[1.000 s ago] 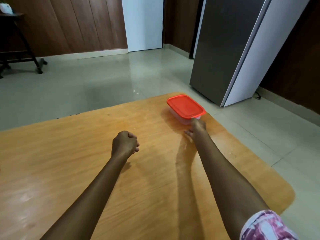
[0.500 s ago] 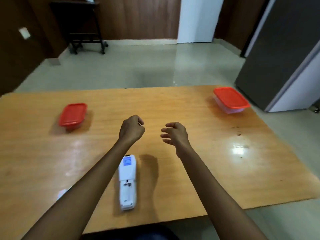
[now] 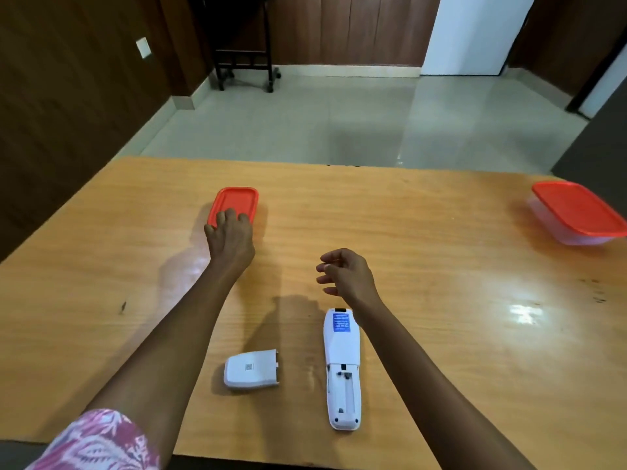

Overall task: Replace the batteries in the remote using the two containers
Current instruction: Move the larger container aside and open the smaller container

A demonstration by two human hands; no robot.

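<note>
A white remote lies face down near the table's front edge, its battery bay uncovered and empty. Its white battery cover lies to the left of it. A small container with a red lid sits at the left; my left hand rests on its near edge, fingers spread over the lid. A second red-lidded clear container stands at the far right. My right hand hovers above the table beyond the remote, fingers loosely curled and holding nothing.
The wooden table ends close at the front and drops to a tiled floor beyond. A dark wheeled stand is by the far wall; a dark grey cabinet stands at the right.
My left hand has reached forward-left from a fist above the remote onto the left container's lid. The view swung left, and my right hand stayed hovering mid-table.
</note>
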